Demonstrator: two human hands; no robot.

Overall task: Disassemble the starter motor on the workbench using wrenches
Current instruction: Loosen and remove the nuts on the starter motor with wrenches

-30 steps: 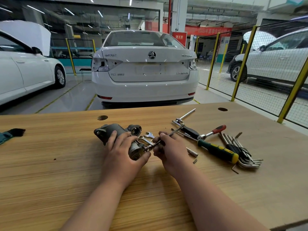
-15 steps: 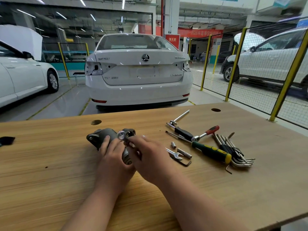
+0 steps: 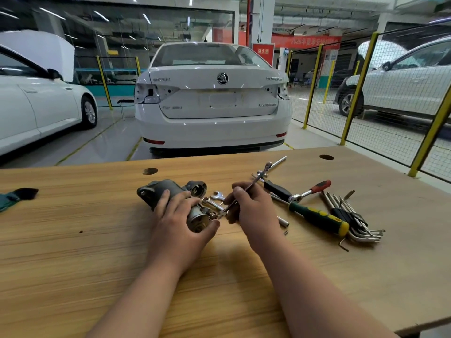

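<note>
The grey metal starter motor point(image 3: 168, 189) lies on its side on the wooden workbench point(image 3: 73, 252). My left hand point(image 3: 180, 220) grips its near cylindrical end, fingers over the top and thumb under. My right hand point(image 3: 251, 206) pinches a slim silver wrench point(image 3: 246, 189). The wrench's lower end sits at a small nut on the motor's near end, and its ring end points up and away to the right. A second small open-end wrench point(image 3: 216, 197) lies flat between the motor and my right hand.
To the right lie a green-and-yellow screwdriver point(image 3: 317, 218), a red-handled ratchet point(image 3: 310, 190), a black-handled tool point(image 3: 277, 189), a T-bar point(image 3: 273, 165), a bunch of hex keys point(image 3: 353, 220) and small loose pins point(image 3: 283, 222). A dark brush point(image 3: 17, 195) lies far left. Cars stand beyond the bench.
Half a second ago my right hand reached over the motor without the wrench, which lay on the bench. Now it holds the wrench again, its end at the motor's near end.
</note>
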